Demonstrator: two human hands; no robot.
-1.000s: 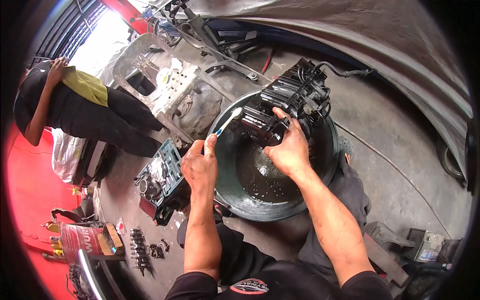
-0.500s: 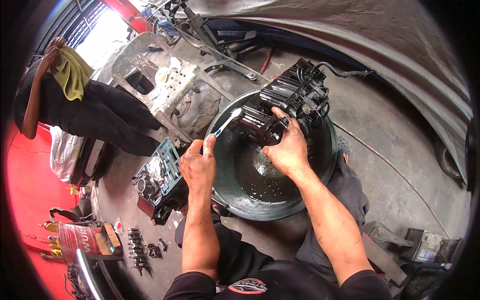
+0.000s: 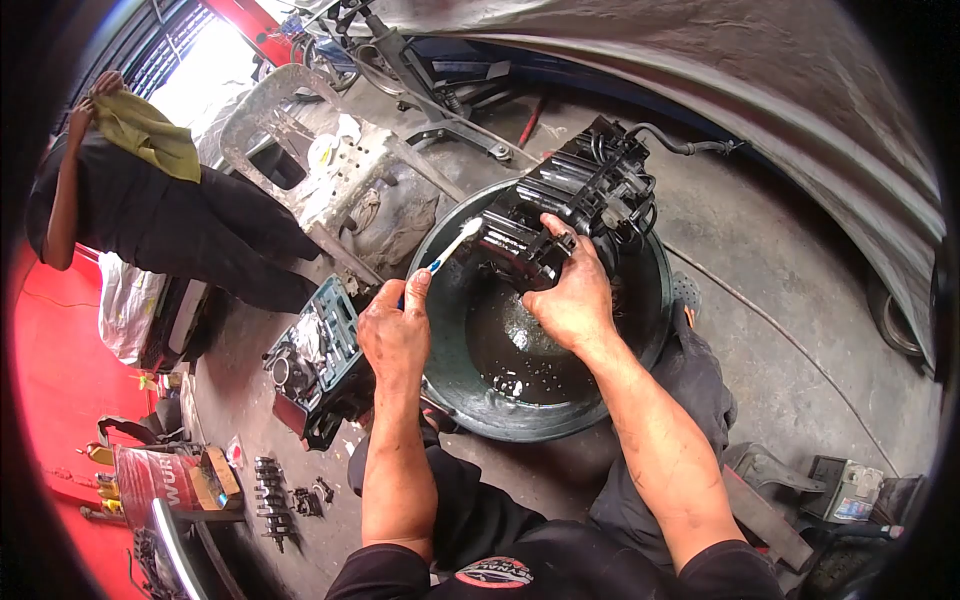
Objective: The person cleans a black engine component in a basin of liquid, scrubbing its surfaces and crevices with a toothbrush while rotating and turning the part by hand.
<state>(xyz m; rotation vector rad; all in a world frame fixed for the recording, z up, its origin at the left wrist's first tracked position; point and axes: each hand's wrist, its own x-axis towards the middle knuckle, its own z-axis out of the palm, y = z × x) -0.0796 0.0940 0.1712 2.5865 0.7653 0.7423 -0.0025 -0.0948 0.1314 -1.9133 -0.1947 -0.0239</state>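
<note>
My left hand (image 3: 396,325) is closed around the handle of a toothbrush (image 3: 447,256). The white bristle end touches or nearly touches the left end of a wet, glossy black car part (image 3: 515,248). My right hand (image 3: 573,295) grips that part from its right side, thumb below and fingers over the top. A larger black assembly with hoses (image 3: 590,180) sits directly behind it at the basin's far rim; whether the two are joined I cannot tell. Both are over a dark green basin (image 3: 520,425) holding murky liquid with some foam.
Left of the basin stands an open toolbox (image 3: 325,345). A dirty plastic chair (image 3: 335,180) is behind it, near a person (image 3: 175,215) handling a yellow-green cloth (image 3: 155,135). A crankshaft (image 3: 271,500) lies on the floor. A battery (image 3: 848,490) is at lower right; a cable crosses the floor.
The person at the left has raised and shifted the cloth. My hands, the toothbrush and the black part have hardly moved.
</note>
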